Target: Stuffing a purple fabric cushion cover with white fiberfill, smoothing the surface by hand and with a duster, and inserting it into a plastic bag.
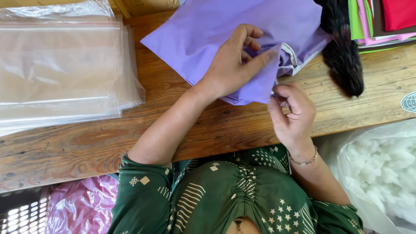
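Note:
A lilac fabric cover [208, 30] lies on the wooden table [86, 138], its near corner lifted. My left hand [236, 63] pinches that folded corner between thumb and fingers. Just below it, my right hand [292, 112] has its fingers closed on a small metal piece at the fabric's edge, apparently a zip pull; it is mostly hidden.
A stack of clear plastic bags [60, 65] covers the table's left side. Folded coloured fabrics [381, 19] lie at the top right, beside a dark braid of hair [344, 56]. A bag of white stuffing [381, 169] stands at the lower right, pink plastic [82, 203] at the lower left.

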